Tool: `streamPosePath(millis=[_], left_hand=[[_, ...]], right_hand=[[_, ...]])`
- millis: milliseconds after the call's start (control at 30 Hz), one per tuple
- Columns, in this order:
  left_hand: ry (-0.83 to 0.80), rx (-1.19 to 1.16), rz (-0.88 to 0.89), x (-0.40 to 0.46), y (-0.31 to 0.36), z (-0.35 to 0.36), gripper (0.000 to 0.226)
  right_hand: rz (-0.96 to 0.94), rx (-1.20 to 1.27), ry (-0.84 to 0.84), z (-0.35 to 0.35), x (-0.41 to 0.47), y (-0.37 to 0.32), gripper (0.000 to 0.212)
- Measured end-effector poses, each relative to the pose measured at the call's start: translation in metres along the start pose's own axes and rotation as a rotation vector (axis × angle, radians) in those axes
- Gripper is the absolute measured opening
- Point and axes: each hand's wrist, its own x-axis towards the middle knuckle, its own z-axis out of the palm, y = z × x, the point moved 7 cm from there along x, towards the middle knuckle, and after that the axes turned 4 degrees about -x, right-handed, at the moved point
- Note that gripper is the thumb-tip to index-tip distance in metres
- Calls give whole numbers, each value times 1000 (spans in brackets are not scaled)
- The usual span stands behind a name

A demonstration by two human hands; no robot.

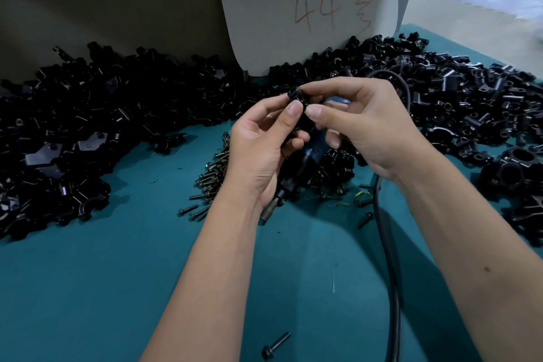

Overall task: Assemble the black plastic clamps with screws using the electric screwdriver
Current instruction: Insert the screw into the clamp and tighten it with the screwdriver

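Observation:
A small black plastic clamp (296,95) is held up between both hands above the middle of the table. My left hand (261,144) pinches it from the left with thumb and fingers. My right hand (361,120) pinches it from the right. The blue and black electric screwdriver (308,159) lies under my hands, tip pointing toward me; whether my right fingers also curl round it I cannot tell. A pile of screws (214,176) lies just left of the screwdriver.
Heaps of black clamp parts cover the table's left (73,132) and right (470,103). The screwdriver's black cable (390,258) runs down the right. A loose screw (276,345) lies near the front. A cardboard sheet marked 44 (308,9) stands behind on the teal table (102,288).

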Motion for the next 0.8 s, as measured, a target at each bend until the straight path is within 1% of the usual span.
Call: streamPosePath(millis=[100,200,267,400,600,667,733,800], left_hand=[[35,67,68,0,6,-4,16],[37,194,105,-1,10,-6,23],[27,154,72,-1,8,-5,26],[-46,-8,-58,-3,3,-2,28],[-58,-35,-126,-6,1,2,34],[-46,-62,-161,-7,-2,4,31],[-55,-64,-172,-8,-3,5,20],[-48,-54,-151,-8,-2,6,12]], right_hand=[[19,-37,-35,-3,-1,-2,29],[17,-105,-27,-4,-2,-5,29],[35,-129,-40,-5,-2,-6,29],[36,-160,-92,-10,-3,-11,30],[8,-196,-121,-11,-2,-16,28],[-3,-172,-138,-10,-3,-18,28],[-1,-165,-146,-11,-4,-20,28],[31,-232,-131,-14,-3,-21,30]])
